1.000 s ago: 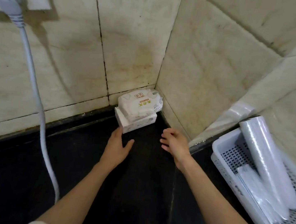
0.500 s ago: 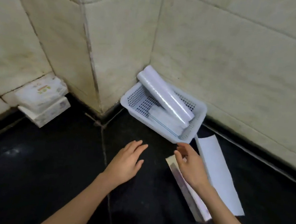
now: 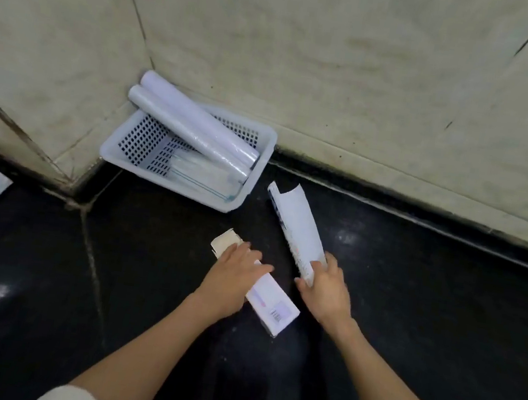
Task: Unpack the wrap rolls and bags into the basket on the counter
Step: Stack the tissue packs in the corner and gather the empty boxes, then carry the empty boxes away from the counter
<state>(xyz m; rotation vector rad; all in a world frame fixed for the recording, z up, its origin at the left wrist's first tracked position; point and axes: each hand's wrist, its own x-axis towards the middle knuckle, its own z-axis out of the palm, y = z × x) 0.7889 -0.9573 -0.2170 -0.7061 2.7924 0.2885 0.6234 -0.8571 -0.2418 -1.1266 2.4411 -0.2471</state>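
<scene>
Fingers: left hand [image 3: 232,274] wraps the long white cardboard carton [image 3: 258,286]; right hand [image 3: 328,287] pinches the curled white paper sleeve [image 3: 297,227]. Both sit just in front of the white perforated plastic basket [image 3: 262,162], two white wrap rolls [image 3: 195,123] inside. Risk: rolls overhang the rim, a nudge tips them out.

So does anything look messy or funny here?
Yes. The two wrap rolls are too long for the basket, so they stick out over its corner rim. The box has a torn-open end.

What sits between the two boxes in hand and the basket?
Nothing visible: bare dark counter lies between the boxes and the basket. Inside, two rolls lean across it, with flat bags beneath.
</scene>
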